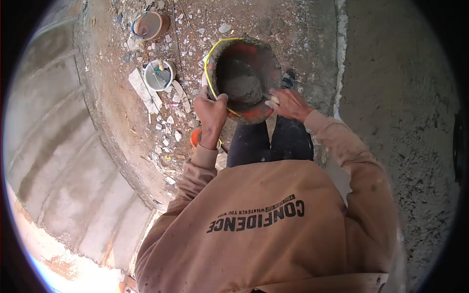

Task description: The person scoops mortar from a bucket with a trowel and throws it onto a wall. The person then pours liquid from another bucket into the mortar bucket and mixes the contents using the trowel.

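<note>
An orange-red bucket [261, 115], crusted with grey mortar, is tilted so that its open mouth faces up. Wet grey mortar [244, 88] lies inside it. A yellow cord or handle [209, 68] runs round the bucket's left rim. My left hand [211, 111] is closed on the rim at the lower left, beside the cord. At the lower right of the rim, my right hand [289, 104] is closed round a light-coloured handle [274, 100]; the tool's other end cannot be made out against the mortar.
Two more buckets stand on the rubble-strewn ground at the upper left: a brownish one [150, 26] and a white one [159, 75] holding tools. Broken tile pieces [141, 90] lie nearby. A grey plastered wall [68, 141] is at left, a rough grey surface [395, 97] at right.
</note>
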Available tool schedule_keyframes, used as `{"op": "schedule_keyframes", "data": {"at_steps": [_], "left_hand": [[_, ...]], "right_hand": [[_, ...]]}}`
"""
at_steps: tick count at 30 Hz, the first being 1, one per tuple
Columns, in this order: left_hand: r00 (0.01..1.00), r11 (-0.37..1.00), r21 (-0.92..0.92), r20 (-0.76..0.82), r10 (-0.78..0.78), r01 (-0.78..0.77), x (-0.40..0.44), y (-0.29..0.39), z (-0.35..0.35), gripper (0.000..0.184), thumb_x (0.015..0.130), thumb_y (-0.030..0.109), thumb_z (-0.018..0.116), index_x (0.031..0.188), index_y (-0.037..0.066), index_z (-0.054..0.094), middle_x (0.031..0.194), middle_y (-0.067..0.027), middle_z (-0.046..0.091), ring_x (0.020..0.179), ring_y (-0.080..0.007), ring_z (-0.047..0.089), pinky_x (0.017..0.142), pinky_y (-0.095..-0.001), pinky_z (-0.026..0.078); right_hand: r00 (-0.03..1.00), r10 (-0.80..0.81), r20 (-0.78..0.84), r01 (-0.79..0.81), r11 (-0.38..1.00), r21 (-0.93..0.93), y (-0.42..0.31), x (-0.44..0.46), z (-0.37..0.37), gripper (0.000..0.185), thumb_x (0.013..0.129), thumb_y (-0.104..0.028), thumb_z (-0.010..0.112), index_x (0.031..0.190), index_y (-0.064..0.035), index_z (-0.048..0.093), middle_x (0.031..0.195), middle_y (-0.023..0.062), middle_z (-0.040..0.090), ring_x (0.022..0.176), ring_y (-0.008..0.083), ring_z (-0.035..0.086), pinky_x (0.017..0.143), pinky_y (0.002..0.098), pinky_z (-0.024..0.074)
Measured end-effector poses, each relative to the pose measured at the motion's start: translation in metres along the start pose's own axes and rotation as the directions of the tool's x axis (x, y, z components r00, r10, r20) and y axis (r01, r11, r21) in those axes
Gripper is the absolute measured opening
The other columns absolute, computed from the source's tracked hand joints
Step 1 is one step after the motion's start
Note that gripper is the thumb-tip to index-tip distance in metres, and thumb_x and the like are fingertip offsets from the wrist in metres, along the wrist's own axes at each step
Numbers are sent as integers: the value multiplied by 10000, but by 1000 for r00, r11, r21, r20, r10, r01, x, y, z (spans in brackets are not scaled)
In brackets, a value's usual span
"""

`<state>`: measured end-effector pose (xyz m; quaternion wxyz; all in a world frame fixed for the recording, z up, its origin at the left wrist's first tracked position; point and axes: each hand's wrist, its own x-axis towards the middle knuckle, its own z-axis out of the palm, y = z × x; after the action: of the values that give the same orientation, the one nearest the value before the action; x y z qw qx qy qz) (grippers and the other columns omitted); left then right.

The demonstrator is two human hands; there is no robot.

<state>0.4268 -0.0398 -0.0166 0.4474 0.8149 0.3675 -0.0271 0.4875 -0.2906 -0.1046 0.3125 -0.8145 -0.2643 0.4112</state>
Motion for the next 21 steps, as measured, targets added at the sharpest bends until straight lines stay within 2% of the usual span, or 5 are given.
{"op": "schedule_keyframes", "data": {"at_steps": [6,16,17,18,21], "left_hand": [[998,937,-345,-62,27,-47,-21,21,-37,256,727,-17,651,978,-57,682,760,-49,682,678,-107,599,630,-289,500],[955,903,-330,-202,218,-276,-13,60,-63,141,639,-59,536,764,-42,598,680,-57,608,594,-150,558,530,-319,444],[926,836,-419,-282,252,-355,13,40,-42,321,623,-89,496,908,-78,642,765,-63,634,632,-150,577,557,-303,450],[956,986,-161,295,-3,53,41,11,-57,920,814,461,803,1572,220,340,1531,-179,434,1417,-239,404,1154,-379,382],[985,976,-141,-76,155,-164,32,29,-39,744,787,414,786,1392,156,437,1344,-198,499,1237,-284,467,1034,-417,410]], "right_hand": [[982,-64,-178,48,994,-94,-59,-46,-43,495,926,-368,660,1264,-9,617,967,261,696,934,473,662,820,522,537],[853,-392,-344,220,869,-444,-258,-200,-256,441,945,-384,653,1096,22,572,789,272,616,816,503,597,716,558,457],[843,-436,-314,237,826,-511,-283,-216,-281,443,958,-386,638,1102,27,570,779,268,611,800,503,591,712,558,454],[822,-481,-306,227,768,-598,-313,-238,-308,457,971,-405,623,1100,29,563,748,256,597,760,493,580,682,539,452],[802,-543,-249,219,655,-724,-406,-303,-368,494,1009,-464,570,1058,27,555,669,203,557,648,423,565,612,484,447]]}}
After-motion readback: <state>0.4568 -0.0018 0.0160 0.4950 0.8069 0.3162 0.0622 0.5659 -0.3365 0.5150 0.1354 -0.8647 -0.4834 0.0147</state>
